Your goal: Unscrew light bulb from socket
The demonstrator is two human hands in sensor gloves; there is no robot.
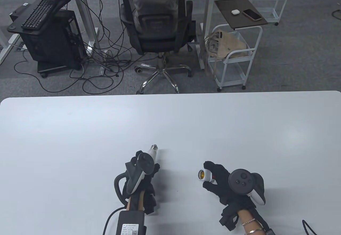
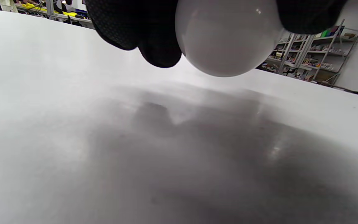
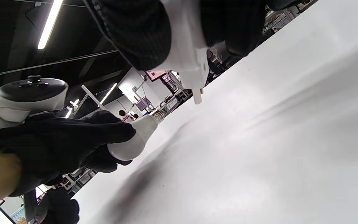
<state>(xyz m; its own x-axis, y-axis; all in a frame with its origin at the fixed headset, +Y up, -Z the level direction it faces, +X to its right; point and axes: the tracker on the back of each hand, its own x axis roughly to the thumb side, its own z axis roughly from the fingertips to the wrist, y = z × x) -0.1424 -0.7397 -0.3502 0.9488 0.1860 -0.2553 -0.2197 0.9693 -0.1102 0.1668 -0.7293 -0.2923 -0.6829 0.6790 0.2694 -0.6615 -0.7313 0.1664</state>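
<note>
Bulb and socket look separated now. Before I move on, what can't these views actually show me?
- Light bulb globe: table view, hidden under the left hand and its tracker; left wrist view cuts it off at the top edge.
- Socket body: table view, mostly wrapped by the right hand; only its brass-lined mouth shows.
- Socket contacts: too small in the table view.
- Whether either item touches the table: unclear.

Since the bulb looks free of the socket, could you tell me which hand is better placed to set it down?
Left, probably: the left hand already holds the bulb just above the table, while the right hand grips the socket.
</note>
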